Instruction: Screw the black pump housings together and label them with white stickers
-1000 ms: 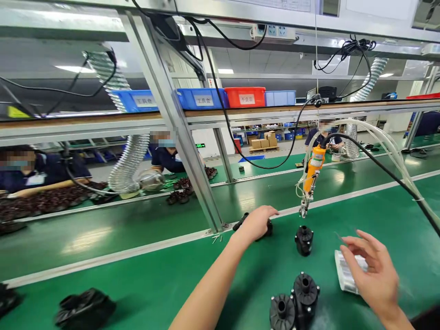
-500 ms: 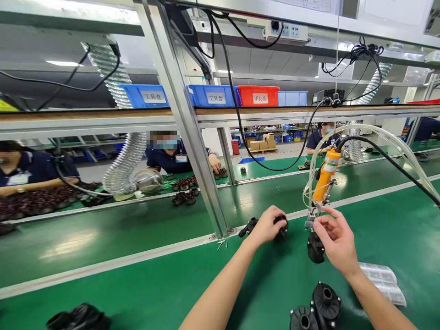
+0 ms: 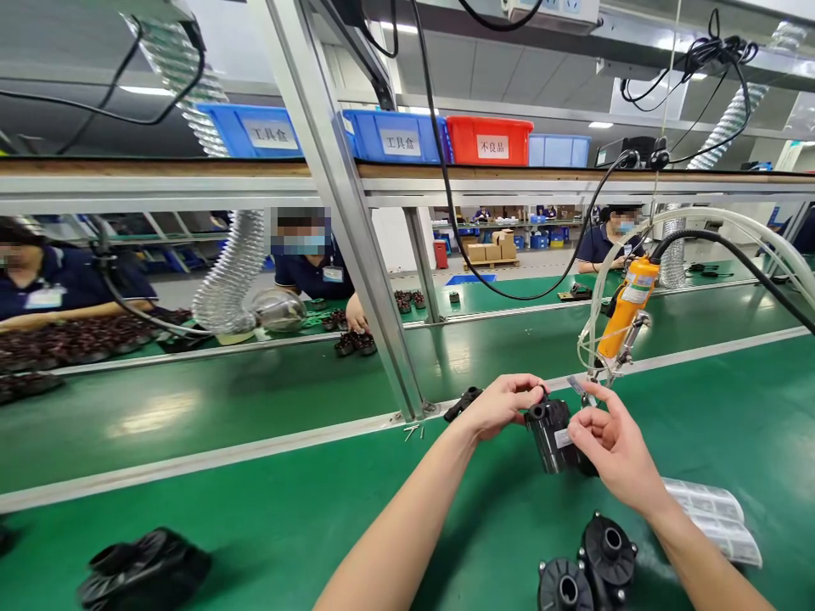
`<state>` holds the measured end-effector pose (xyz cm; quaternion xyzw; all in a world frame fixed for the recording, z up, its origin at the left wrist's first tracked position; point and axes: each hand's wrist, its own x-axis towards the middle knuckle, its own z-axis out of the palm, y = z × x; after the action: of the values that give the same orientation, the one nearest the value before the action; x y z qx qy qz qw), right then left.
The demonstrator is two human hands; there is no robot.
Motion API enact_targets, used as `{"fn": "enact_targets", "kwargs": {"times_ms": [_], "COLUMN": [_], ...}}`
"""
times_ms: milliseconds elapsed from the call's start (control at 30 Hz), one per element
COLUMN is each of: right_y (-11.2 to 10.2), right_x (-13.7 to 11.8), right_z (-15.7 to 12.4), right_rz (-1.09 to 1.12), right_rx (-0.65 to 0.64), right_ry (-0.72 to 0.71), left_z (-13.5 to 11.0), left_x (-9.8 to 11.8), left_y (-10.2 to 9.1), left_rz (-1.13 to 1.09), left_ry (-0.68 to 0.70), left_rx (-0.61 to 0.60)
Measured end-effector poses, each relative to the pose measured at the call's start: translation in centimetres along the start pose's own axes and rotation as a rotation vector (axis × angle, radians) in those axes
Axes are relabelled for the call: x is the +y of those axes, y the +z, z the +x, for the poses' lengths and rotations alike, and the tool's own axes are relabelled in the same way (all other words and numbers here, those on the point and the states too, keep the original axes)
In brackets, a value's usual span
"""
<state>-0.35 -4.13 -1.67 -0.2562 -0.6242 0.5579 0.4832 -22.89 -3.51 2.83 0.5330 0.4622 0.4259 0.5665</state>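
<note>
My left hand (image 3: 503,403) grips a black pump body (image 3: 548,434) by its top and holds it just above the green mat, tilted on its side. A white label shows on the side of the pump body. My right hand (image 3: 612,443) is closed right beside the pump body, thumb and forefinger pinched on a small sticker (image 3: 574,384) that sticks up from the fingertips. A black fitting (image 3: 463,403) lies on the mat just behind my left hand.
An orange electric screwdriver (image 3: 627,318) hangs on hoses behind my right hand. Two black pump parts (image 3: 589,564) stand near me; a sheet of labels (image 3: 716,519) lies to the right. A slanted metal post (image 3: 356,255), loose screws (image 3: 413,431), another black part (image 3: 143,568). Co-workers sit across the belt.
My left hand has lifted the pump body off the mat and turned it on its side. My right hand came over from the label sheet to the pump. The view shifted down and left.
</note>
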Motion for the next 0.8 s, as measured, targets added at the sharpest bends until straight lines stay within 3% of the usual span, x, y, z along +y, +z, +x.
{"fn": "enact_targets", "kwargs": {"times_ms": [200, 400, 500, 667, 733, 800], "right_y": [0.6, 0.7, 0.5, -0.6, -0.9, -0.7], "right_x": [-0.3, 0.0, 0.2, -0.4, -0.7, -0.8], "right_z": [-0.4, -0.7, -0.8, -1.0, -0.9, -0.8], "right_rz": [-0.167, -0.338, -0.522, -0.949, -0.921, -0.809], "right_rx": [-0.007, 0.015, 0.022, 0.050, 0.108, 0.087], "right_ry": [-0.015, -0.130, -0.274, -0.652, -0.583, -0.408], "left_z": [0.0, -0.2, -0.2, -0.5, -0.9, -1.3], "left_x": [0.2, 0.4, 0.4, 0.9, 1.3, 1.7], "left_y": [0.1, 0.2, 0.2, 0.2, 0.5, 0.8], "left_rz": [0.030, 0.045, 0.045, 0.025, 0.015, 0.040], "left_ry": [-0.015, -0.011, -0.012, 0.034, 0.073, 0.109], "left_rx": [0.011, 0.015, 0.011, -0.019, -0.037, -0.053]}}
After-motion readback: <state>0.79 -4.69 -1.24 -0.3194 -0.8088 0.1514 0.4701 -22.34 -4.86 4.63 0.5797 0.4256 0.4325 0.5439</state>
